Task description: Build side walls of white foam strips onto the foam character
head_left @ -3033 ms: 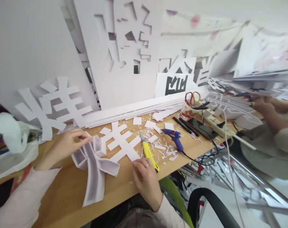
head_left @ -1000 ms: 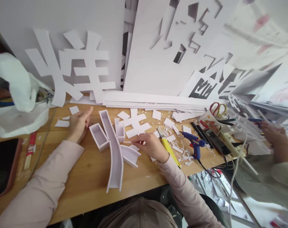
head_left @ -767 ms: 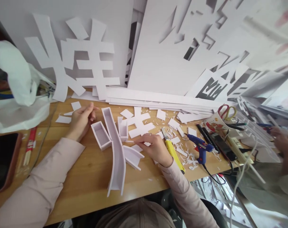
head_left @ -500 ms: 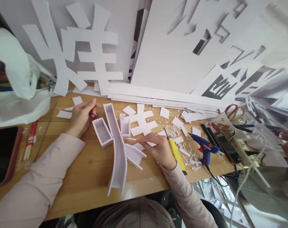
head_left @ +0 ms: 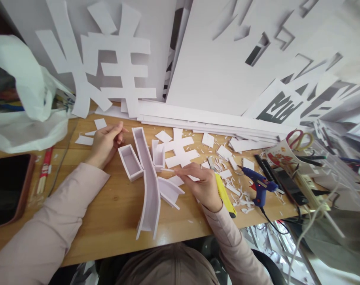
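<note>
A white foam-board character shape with raised walls (head_left: 150, 186) lies on the wooden table between my hands. It has a long curved channel, a box-like part on its left and shorter parts on its right. My right hand (head_left: 200, 184) pinches a thin white foam-board strip (head_left: 168, 170), whose far end reaches the channel's right side; I cannot tell whether they touch. Beyond the upper left of the shape, my left hand (head_left: 106, 143) is closed, thumb against fingers. Whatever may be between those fingertips is hidden.
Right of my right hand lie a yellow utility knife (head_left: 225, 196) and a blue hot glue gun (head_left: 259, 185). White offcuts (head_left: 224, 152) litter the table. A cup with scissors (head_left: 279, 152) stands farther right. At left are a phone (head_left: 9, 186) and a white plastic bag (head_left: 34, 130).
The whole view has shifted slightly, with the table's contents a little farther right. Both hands keep nearly the same pose, and the strip remains in my right fingers.
</note>
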`<state>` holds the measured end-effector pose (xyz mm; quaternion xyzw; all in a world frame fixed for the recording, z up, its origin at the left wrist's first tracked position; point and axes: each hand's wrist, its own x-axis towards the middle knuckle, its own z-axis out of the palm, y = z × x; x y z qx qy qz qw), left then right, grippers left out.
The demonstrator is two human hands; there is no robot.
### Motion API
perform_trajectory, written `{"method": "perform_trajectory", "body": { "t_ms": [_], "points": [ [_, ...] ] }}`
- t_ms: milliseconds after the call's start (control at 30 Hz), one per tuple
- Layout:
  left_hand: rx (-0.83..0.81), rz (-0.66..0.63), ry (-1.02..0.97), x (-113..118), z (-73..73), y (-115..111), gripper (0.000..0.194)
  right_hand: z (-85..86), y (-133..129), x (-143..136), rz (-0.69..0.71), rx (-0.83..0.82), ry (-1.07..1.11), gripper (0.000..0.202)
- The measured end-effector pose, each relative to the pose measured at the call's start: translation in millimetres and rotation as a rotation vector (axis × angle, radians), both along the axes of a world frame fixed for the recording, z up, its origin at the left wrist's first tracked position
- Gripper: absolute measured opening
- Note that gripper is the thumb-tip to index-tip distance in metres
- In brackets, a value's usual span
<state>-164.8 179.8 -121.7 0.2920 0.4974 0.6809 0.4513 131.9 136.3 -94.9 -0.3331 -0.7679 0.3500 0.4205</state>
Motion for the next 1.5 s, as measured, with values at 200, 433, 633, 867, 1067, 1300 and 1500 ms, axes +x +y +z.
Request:
{"method": "perform_trajectory", "body": {
  "t_ms": [200, 433, 633, 867, 1067, 1300, 1500],
  "points": [
    [0.008, -0.010, 0.007, -1, -2.1, 1, 0.024, -3.8, -2, 1, 0.000, 0.011, 0.024, 0.027],
    [-0.004, -0.018, 0.021, 1, 3.1, -1, 0.026, -5.3, -2, 2, -0.017, -0.015, 0.025, 0.026],
    [-0.023, -0.040, 0.037, 1, 4.0, -2, 0.028, -5.1, -2, -2, -0.033, 0.078, 0.002, 0.026],
    [-0.031, -0.054, 0.043, 0, 3.9, -3, 0.025, 8.4, -2, 0, -0.063, 0.301, -0.116, 0.030],
    [-0.009, -0.052, 0.030, 1, 2.1, -4, 0.015, 33.0, -8, 11, -0.022, 0.147, -0.314, 0.024],
    [0.002, -0.107, -0.022, 1, 8.7, -4, 0.030, 25.6, -5, -19, -0.205, -0.066, 0.066, 0.014],
    [-0.011, -0.143, -0.017, -3, 6.9, -2, 0.047, 39.0, -6, 13, -0.403, 0.092, -0.217, 0.012]
  ]
}}
